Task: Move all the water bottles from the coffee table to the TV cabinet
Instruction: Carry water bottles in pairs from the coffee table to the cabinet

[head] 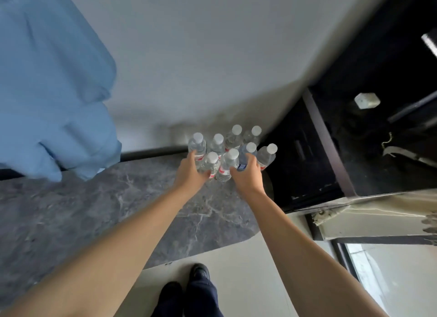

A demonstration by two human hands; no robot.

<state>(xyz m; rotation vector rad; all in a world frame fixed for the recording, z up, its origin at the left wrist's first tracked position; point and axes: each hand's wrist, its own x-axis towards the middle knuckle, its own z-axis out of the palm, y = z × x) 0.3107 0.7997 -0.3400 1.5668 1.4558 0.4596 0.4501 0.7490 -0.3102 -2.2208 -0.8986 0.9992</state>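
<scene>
**Both hands at the bottle cluster on the marble bench**

Nearest to me, my dark shoes (189,290) stand on the pale floor (248,281), just short of the rounded edge of the grey marble bench (94,217). Both bare forearms reach over the bench toward the cluster of water bottles (233,140), eight white-capped bottles standing packed together at its far right end. My left hand (189,172) has its grip curled round the near-left bottle (209,164), the thumb up against the bottle beside it. My right hand (247,174) has its grip wrapped round the blue-labelled bottle (246,154) at the near right of the cluster. The clear bottle (266,157) just right of that hand leans outward. Left of the cluster, a blue cloth (54,92) hangs onto the bench. Beyond the cluster rises a pale wall (189,56); right of it stands a dark cabinet (331,151).
</scene>
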